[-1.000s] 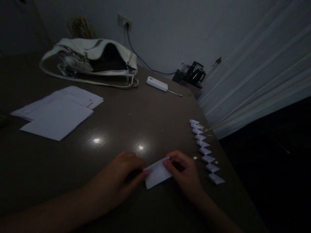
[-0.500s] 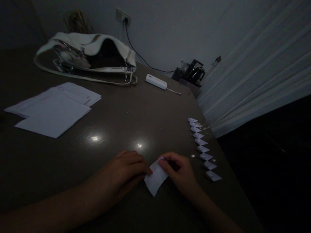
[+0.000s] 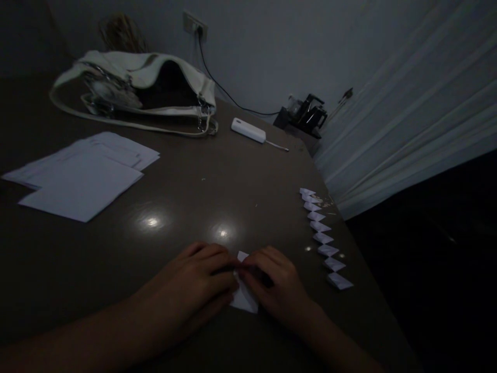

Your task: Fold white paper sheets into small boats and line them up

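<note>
A small folded piece of white paper (image 3: 245, 299) lies on the dark table near its front, between both hands and partly hidden by them. My left hand (image 3: 207, 280) presses on its left side with fingertips close together. From the right, my right hand (image 3: 274, 277) pinches the paper near its middle, thumb and fingers meeting by the left fingertips. To the right, several small folded paper pieces (image 3: 323, 238) lie in a row along the table edge.
White paper sheets (image 3: 83, 181) lie in a loose stack at the left. Behind them sits an open white bag (image 3: 143, 72). A white power bank (image 3: 248, 130) with a short cable is farther back. Black kettle-like items (image 3: 310, 114) stand beyond, beside a white curtain (image 3: 388, 119).
The paper has been turned and its right side folded over toward the left. My right hand has moved left, so both hands' fingertips now meet over it. The view shifted slightly.
</note>
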A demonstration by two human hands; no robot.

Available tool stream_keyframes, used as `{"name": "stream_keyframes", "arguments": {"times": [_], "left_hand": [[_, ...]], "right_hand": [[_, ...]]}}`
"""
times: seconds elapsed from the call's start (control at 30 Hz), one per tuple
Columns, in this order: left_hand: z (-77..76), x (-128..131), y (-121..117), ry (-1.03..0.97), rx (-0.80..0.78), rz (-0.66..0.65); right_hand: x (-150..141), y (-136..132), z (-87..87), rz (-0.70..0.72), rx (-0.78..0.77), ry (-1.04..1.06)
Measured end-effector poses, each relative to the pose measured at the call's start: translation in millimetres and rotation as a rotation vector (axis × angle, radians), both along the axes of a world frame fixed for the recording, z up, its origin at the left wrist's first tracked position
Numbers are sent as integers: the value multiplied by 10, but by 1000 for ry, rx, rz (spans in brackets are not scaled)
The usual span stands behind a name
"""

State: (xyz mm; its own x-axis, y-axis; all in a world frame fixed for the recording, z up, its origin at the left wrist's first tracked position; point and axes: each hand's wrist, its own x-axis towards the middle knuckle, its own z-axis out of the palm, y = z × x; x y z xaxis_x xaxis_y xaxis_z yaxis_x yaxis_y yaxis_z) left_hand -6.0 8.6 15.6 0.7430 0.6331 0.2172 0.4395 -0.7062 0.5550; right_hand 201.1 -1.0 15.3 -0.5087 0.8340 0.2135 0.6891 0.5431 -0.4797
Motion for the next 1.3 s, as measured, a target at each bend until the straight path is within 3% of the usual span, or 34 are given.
{"name": "stream_keyframes", "arguments": {"times": [0.2, 0.4, 0.87, 1.03, 1.17, 1.3], "left_hand": [[-30, 0, -9, -1, -82, 96], [-47, -5, 5, -22, -87, 107], [9, -40, -25, -26, -38, 72], [21, -40, -20, -40, 1, 70], [35, -41, -27, 17, 55, 32], [47, -33, -42, 69, 95, 23]], "right_hand": [[-91, -51, 28, -94, 32, -81], [-146, -82, 90, -109, -10, -149], [-162, 20, 0, -150, 5, -3], [-125, 99, -56, -154, -63, 177], [-52, 193, -128, -197, -170, 496], [6, 282, -165, -265, -151, 654]]}}
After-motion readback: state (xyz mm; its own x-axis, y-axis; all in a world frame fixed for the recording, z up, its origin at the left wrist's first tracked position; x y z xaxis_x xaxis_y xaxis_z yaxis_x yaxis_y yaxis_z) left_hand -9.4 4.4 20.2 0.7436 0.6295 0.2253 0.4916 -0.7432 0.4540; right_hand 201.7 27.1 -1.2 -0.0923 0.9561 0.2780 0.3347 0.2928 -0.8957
